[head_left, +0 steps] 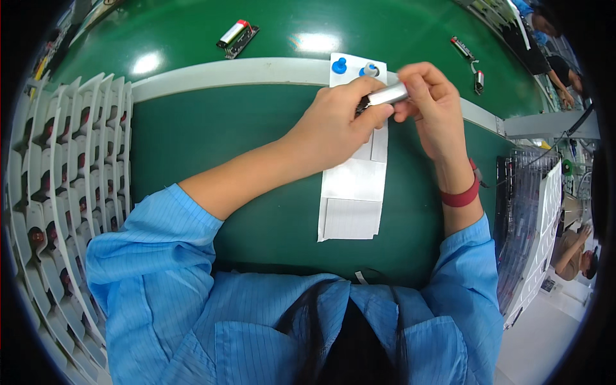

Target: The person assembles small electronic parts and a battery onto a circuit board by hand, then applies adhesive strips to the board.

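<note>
In front of me, over the far end of a white paper strip (352,176), both my hands hold a small silver battery cell (389,94) with a dark part at its left end. My left hand (335,122) grips that left end between thumb and fingers. From the other side, the thumb and fingers of my right hand (436,106) are closed at the cell's right end; the fingers partly hide it. Just beyond the hands, two blue knob-like pieces (339,65) stand on the strip, the right one with a pale top.
A pale rail (224,72) crosses the green worktop. Beyond it lie a red-and-silver battery with a circuit board (242,43) and a wired pair of battery parts (463,48). Stacked white trays (67,186) rise at left, transparent trays (526,212) at right. Other people sit at far right.
</note>
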{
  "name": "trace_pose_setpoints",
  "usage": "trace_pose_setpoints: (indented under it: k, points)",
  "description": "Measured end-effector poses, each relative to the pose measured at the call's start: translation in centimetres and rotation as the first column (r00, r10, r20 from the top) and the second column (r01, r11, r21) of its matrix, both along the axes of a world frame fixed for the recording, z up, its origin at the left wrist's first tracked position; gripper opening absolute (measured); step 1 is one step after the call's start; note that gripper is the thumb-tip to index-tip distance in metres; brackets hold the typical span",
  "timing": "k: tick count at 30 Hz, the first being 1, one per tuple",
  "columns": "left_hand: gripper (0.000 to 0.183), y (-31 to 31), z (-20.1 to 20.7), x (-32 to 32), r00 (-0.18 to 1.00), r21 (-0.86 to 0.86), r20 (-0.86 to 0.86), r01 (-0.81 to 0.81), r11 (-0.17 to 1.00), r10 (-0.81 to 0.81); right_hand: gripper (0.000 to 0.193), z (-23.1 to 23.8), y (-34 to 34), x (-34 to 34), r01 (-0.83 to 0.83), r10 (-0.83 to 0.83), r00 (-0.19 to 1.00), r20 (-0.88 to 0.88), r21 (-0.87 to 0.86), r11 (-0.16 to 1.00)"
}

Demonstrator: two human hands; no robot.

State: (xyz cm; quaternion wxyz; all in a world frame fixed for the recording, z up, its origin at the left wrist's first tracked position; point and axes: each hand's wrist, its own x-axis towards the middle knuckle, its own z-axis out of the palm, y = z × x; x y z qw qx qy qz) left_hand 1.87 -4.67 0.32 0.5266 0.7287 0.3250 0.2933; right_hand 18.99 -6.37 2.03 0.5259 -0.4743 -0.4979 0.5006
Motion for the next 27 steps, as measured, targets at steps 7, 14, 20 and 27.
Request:
trace_pose_setpoints:
  k: [7, 14, 20, 27]
  points:
    - [0.023, 0.4, -0.3, -0.2, 0.977, -0.202, 0.201, 0.117, 0.972, -0.076, 0.03, -0.3, 0.2, 1.4, -0.207, 0.208, 0.977, 0.04, -0.03, 0.978]
    - [0.03, 0.0, -0.7, -0.1, 0.993, -0.078, 0.103, -0.049, 0.996, 0.057, 0.025, -0.5, 0.3, 0.2, -0.159, 0.136, 0.967, 0.217, 0.09, 0.983]
    - [0.03, 0.6, 0.2, -0.3, 0.986, 0.066, 0.036, -0.163, 0.984, 0.16, 0.027, -0.7, -0.3, -0.3, -0.072, 0.061, 0.989, 0.137, 0.076, 0.994]
    - [0.026, 1.9, -0.2, -0.3, 0.982, 0.327, 0.092, -0.185, 0.927, 0.164, 0.032, -1.6, -0.2, -1.1, 0.031, -0.073, 0.986, 0.15, 0.265, 0.964]
